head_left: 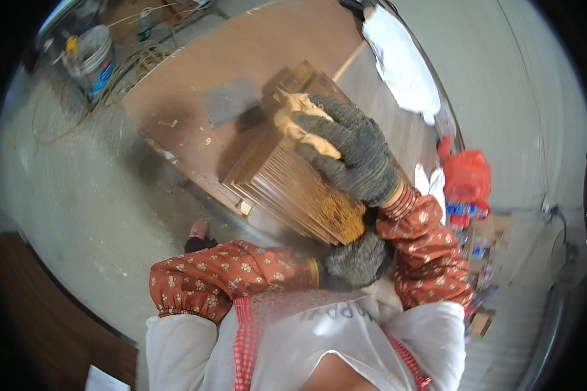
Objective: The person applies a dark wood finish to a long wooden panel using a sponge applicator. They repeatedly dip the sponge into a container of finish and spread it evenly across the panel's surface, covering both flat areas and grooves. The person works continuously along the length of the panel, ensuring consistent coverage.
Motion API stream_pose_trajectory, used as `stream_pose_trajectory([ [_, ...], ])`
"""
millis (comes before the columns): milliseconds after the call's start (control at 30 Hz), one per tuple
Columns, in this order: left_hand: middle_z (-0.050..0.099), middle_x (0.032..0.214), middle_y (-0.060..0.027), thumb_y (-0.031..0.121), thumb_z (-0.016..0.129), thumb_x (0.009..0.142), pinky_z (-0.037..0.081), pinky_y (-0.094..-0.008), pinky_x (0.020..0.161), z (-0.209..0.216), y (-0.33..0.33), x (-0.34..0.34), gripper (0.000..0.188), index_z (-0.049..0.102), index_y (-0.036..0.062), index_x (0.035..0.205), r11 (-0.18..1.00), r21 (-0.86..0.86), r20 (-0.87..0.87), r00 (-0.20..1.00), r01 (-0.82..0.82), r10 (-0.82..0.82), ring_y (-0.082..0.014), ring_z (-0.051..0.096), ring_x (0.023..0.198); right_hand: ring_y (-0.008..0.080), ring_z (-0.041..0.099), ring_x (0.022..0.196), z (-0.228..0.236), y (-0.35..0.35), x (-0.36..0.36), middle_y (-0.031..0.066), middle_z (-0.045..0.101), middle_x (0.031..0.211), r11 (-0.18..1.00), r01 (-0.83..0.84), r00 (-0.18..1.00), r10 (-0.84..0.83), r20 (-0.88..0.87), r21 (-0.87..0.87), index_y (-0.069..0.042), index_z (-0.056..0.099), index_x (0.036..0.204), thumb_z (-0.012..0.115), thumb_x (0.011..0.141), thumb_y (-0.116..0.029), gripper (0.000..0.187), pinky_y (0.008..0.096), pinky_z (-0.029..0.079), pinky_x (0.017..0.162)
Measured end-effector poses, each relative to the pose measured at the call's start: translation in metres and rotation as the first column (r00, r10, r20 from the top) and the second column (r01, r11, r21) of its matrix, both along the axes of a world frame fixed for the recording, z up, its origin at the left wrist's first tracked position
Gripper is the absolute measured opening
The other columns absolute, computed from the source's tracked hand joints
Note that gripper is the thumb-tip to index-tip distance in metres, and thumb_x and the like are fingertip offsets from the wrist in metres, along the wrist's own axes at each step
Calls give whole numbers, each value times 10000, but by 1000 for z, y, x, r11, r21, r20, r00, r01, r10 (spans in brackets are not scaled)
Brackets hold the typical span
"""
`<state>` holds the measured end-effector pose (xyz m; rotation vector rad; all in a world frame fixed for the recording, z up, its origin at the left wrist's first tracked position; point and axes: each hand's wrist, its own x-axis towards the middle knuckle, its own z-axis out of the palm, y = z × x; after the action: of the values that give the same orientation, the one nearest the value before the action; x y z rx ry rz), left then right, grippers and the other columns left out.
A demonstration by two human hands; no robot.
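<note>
My right hand (358, 153), in a dark grey knit glove, has its fingers wrapped over a crumpled tan cloth (300, 124). The cloth lies above the far part of a stack of brown wooden panels (274, 182), whose edges face up in close rows. Toward the near end these edges carry a yellow-orange colour (339, 221). My left hand (355, 264), gloved alike, is at the near end of the stack, close in front of my body. Its fingers are mostly hidden, so its grip does not show.
Under the stack is a brown work table (241, 58) with a flat grey square piece (229, 102). White sheeting (401, 62) lies at the far right. A bucket (91, 55) and coiled hose (140, 65) stand far left. A red bag (468, 176) and boxes are at right.
</note>
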<state>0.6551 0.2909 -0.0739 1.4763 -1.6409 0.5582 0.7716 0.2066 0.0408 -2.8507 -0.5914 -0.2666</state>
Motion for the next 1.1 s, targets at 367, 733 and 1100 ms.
stream_pose_trajectory([
  [367, 592, 1191, -290, 275, 535, 822, 409, -610, 1009, 32, 10, 19, 539, 565, -95, 1212, 986, 115, 219, 965, 123, -146, -455, 560, 1154, 349, 557, 1190, 10, -82, -192, 157, 595, 1281, 878, 464, 872, -430, -232, 118, -103, 673, 1167, 718, 846, -257, 359, 429, 451, 996],
  [733, 620, 1087, -241, 326, 564, 839, 422, -627, 935, 28, 8, 24, 463, 613, -6, 1158, 955, 117, 146, 946, 274, -290, -453, 553, 1171, 304, 618, 1069, -9, -18, -20, 88, 635, 1175, 943, 188, 982, -188, -28, 274, -179, 622, 1240, 681, 836, -275, 419, 424, 516, 887],
  [1100, 466, 1342, -327, 359, 562, 910, 323, -641, 1063, 20, 8, 12, 573, 506, -72, 1283, 960, 225, 132, 971, 165, -198, -501, 428, 1272, 299, 569, 1175, -8, -99, -204, 67, 602, 1301, 937, 349, 937, -349, 19, 13, -186, 620, 1265, 558, 946, -290, 341, 431, 460, 1000],
])
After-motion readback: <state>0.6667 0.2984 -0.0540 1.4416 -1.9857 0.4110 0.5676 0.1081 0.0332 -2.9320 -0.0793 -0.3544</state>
